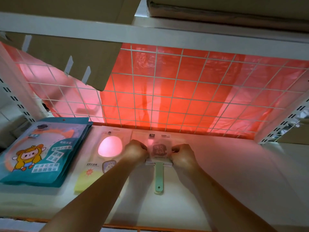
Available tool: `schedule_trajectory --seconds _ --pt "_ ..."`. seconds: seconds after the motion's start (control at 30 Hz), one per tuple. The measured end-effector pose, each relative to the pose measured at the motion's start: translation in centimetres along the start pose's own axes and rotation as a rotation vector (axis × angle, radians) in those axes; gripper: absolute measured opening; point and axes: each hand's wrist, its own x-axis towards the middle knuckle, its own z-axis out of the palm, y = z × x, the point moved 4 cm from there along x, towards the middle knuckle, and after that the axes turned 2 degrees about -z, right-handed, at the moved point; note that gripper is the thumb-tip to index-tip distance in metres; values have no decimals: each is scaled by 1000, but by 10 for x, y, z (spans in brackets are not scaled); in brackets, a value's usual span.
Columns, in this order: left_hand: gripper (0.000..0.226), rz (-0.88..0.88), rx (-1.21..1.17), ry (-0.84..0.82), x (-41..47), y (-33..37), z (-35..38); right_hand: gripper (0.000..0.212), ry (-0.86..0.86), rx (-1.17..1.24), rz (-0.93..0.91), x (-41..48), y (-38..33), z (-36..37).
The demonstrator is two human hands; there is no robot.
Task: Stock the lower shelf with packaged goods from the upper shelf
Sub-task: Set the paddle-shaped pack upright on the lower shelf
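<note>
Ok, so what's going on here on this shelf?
A person is handling a clear packet with a green handle inside, which lies flat on the white lower shelf. The left hand and the right hand pinch it on either side, close to the wire grid at the back. To its left lie a packet with a pale oval and, further left, a stack of teal cartoon packets.
</note>
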Motion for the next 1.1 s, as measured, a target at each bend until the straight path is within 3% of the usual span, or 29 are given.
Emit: schedule_trajectory --seconds 0.17,0.3,1.1 --pt "28 -6 -27 -8 -1 0 1 15 35 -30 5 -6 -1 -5" --pt "34 -6 -69 -12 -4 -1 0 21 34 -34 5 -10 -5 -7" --pt "16 16 -19 13 -18 -1 2 22 104 -36 5 -40 -26 -21"
